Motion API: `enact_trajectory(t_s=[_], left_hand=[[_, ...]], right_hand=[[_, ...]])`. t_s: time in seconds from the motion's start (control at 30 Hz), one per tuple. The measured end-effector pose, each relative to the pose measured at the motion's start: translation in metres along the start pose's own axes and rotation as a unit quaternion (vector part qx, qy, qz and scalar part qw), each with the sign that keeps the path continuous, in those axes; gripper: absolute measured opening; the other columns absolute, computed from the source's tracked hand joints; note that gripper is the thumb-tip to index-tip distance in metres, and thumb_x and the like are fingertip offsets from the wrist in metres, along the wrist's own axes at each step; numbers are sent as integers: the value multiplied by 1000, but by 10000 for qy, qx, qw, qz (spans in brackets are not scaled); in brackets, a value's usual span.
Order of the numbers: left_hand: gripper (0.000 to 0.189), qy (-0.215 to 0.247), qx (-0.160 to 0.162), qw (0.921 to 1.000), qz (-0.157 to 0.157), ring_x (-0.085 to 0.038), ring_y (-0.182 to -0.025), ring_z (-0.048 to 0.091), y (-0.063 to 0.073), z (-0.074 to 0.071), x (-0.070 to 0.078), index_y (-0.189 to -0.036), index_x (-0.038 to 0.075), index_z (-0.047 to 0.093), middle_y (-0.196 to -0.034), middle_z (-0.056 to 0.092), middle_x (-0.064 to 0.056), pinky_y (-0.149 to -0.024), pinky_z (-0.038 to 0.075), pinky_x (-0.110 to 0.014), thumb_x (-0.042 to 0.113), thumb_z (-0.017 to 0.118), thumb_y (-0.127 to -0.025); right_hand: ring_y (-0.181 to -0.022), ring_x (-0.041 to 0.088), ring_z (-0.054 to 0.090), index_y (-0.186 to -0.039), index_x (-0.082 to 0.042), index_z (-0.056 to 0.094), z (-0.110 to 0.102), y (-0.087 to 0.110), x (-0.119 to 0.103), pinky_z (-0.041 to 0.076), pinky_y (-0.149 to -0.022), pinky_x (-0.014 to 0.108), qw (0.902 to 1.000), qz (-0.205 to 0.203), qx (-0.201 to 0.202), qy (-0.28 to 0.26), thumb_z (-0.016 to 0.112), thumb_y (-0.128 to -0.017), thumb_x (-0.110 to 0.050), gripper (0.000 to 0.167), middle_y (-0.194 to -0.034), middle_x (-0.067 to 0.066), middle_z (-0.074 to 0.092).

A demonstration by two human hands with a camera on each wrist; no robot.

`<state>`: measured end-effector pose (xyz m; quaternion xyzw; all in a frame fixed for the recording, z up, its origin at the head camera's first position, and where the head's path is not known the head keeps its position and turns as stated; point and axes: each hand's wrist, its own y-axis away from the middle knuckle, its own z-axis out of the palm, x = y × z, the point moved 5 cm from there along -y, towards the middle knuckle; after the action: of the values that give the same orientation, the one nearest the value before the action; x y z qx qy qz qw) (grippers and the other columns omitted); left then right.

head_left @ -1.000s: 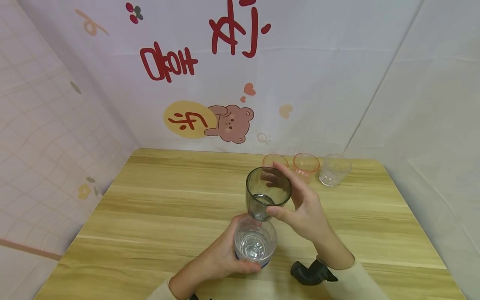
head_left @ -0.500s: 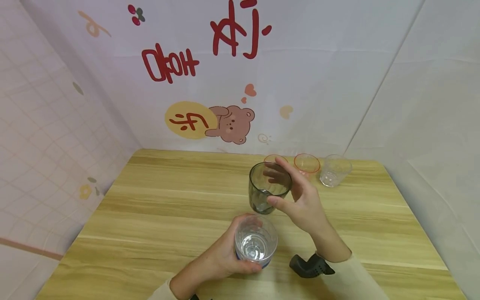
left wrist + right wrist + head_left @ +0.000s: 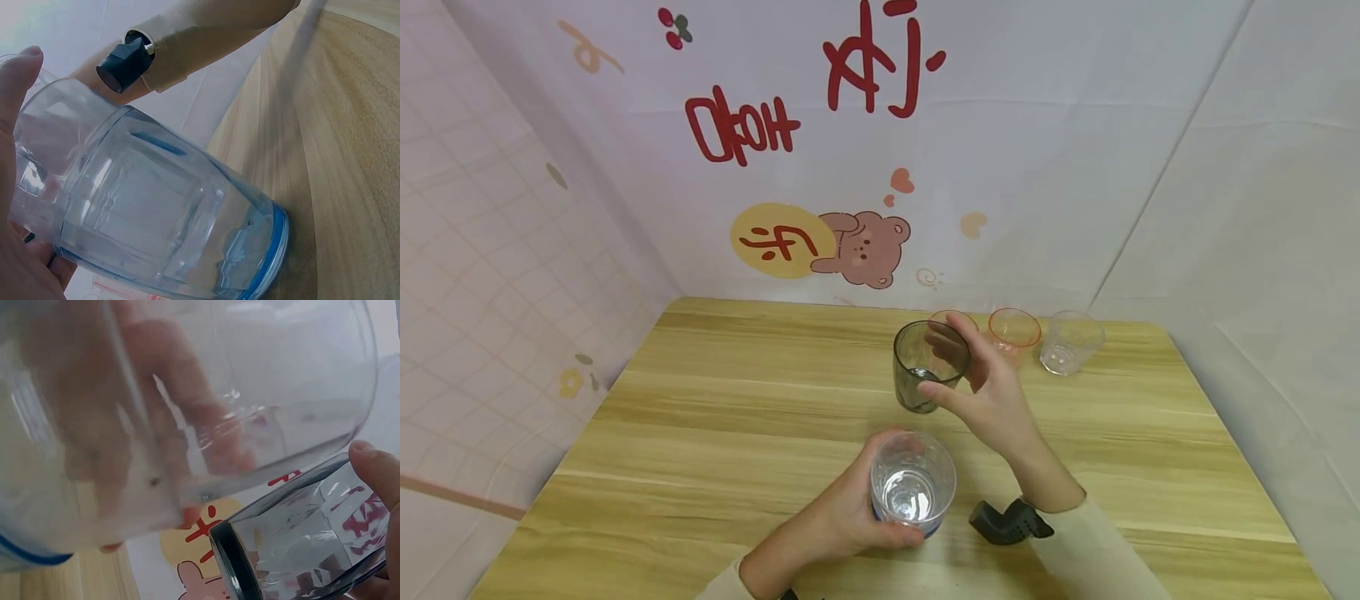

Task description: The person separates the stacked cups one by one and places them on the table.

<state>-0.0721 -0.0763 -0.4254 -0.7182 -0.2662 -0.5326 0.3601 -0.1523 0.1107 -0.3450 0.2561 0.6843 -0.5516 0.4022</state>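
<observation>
In the head view my left hand [image 3: 859, 508] grips a clear cup [image 3: 913, 479] with a blue band low on it. The left wrist view shows a clear cup [image 3: 50, 150] nested in a blue-based clear cup [image 3: 169, 206], upright over the tabletop; whether its base touches the wood I cannot tell. My right hand [image 3: 992, 396] holds a smoky grey cup [image 3: 917, 379] between thumb and fingers, beyond the clear cups and apart from them. In the right wrist view the grey cup [image 3: 300, 537] shows a thick dark base, and the clear cups [image 3: 262, 375] stand large in front.
At the table's back right stand a clear cup [image 3: 1071, 343] and two orange-rimmed cups, one in plain sight [image 3: 1015, 329] and one partly behind my right hand. The wooden table [image 3: 737, 375] meets a printed white backdrop [image 3: 1037, 167]. A black wrist device [image 3: 1006, 523] sits by my right sleeve.
My right hand has carried the grey cup away from the clear cups, toward the back of the table, and lately a little left. The left hand keeps its grip and place.
</observation>
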Motion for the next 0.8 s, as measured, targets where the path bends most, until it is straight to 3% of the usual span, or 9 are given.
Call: enact_trajectory(t_s=[0.27, 0.5, 0.7, 0.8], left_hand=[[101, 25, 55, 10000, 77, -19, -135, 60, -1, 0, 3, -157, 14, 34, -151, 53, -12, -120, 48, -35, 7, 94, -76], [100, 124, -26, 9999, -80, -19, -135, 60, 0, 1, 1, -157, 18, 34, -152, 52, -11, -120, 48, -35, 7, 94, -77], [100, 204, -50, 9997, -138, -19, -136, 59, -1, 1, 1, -158, 20, 34, -152, 51, -10, -119, 49, -35, 5, 93, -78], [101, 210, -55, 9996, -191, -19, -136, 59, -2, 1, 1, -158, 21, 34, -152, 51, -10, -120, 48, -34, 7, 93, -78]], right_hand=[[-139, 17, 65, -155, 7, 47, 1, 0, 14, 52, -116, 28, 9976, 619, 210, 231, 85, -85, 9, 80, -150, 28, 61], [-141, 35, 61, -157, 5, 46, 2, 4, 29, 51, -115, 23, 9912, 1159, 421, 474, 83, -85, 11, 81, -148, 26, 64], [-143, 40, 59, -158, 3, 46, 1, 3, 35, 47, -118, 20, 9899, 1157, 440, 686, 85, -86, 8, 83, -150, 25, 63], [-142, 42, 59, -159, 2, 46, 0, 2, 40, 48, -119, 25, 9883, 1150, 424, 904, 86, -87, 4, 82, -151, 25, 62]])
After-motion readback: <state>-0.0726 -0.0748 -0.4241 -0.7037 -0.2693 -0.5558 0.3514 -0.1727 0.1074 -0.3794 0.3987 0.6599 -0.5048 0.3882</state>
